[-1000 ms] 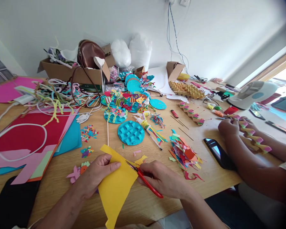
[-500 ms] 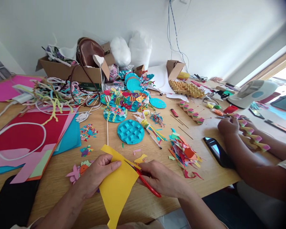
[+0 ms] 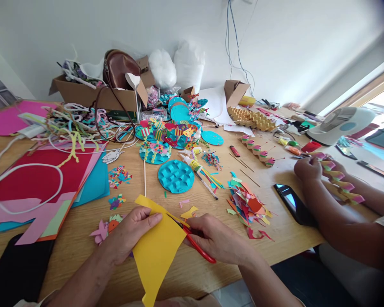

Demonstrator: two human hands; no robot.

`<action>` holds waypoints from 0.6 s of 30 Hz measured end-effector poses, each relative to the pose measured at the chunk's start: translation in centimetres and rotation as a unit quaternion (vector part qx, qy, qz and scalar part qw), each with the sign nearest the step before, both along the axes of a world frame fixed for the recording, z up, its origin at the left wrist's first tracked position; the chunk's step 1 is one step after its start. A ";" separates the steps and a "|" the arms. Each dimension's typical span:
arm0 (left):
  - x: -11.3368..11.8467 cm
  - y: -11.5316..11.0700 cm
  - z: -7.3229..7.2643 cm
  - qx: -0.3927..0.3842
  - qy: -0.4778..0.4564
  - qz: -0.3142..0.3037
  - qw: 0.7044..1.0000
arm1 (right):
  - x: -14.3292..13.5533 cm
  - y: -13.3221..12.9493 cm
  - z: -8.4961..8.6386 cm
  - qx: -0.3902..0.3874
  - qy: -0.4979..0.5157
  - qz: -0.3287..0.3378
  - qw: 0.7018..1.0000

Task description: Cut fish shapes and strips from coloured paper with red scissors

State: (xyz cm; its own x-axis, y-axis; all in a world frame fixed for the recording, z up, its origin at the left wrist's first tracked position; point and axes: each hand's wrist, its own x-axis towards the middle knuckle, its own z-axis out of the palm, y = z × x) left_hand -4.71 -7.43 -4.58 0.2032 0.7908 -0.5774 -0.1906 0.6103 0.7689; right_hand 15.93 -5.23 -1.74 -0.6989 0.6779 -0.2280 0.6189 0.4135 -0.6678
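A yellow sheet of paper hangs from my left hand, pinched near its top with the thumb lying over it. My right hand is closed round a pair of red-handled scissors. Their blades lie across the paper's upper right edge, where a narrow strip is partly parted from the sheet. Most of the blades are hidden by paper and fingers. Just beyond the paper, yellow scraps lie on the table. Pink paper flower shapes are left of my left hand.
Beyond my hands lies a round blue textured disc. A heap of paper scraps and a phone are to the right. Another person's hand holds a wavy yellow-and-pink paper piece. Coloured sheets cover the left side.
Hardly anything differs. The camera view has shifted very slightly, and the scissors and paper stay in nearly the same place.
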 end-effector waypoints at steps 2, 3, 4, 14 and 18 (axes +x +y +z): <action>0.0 -0.1 -0.1 0.006 0.009 0.012 1.000 | 0.0 0.0 0.0 -0.003 0.005 -0.002 1.000; 0.0 -0.1 -0.1 0.006 0.013 0.014 1.000 | 0.0 -0.1 0.0 -0.006 0.008 -0.003 1.000; 0.0 -0.2 -0.2 0.003 0.015 0.014 1.000 | 0.0 -0.1 -0.1 -0.009 0.010 -0.004 1.000; 0.1 -0.1 0.0 -0.010 0.026 0.010 1.000 | 0.1 -0.3 -0.4 -0.034 0.027 -0.014 0.999; 0.2 -0.1 -0.1 -0.017 0.023 0.019 0.999 | 0.2 -0.3 -0.5 -0.027 0.027 -0.021 0.999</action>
State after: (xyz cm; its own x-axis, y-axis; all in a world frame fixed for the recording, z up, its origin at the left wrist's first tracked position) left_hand -4.55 -7.58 -4.65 0.1455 0.7772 -0.6122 -0.1787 0.6293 0.7564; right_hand 16.08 -5.58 -2.28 -0.6827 0.6945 -0.2272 0.5974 0.3513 -0.7209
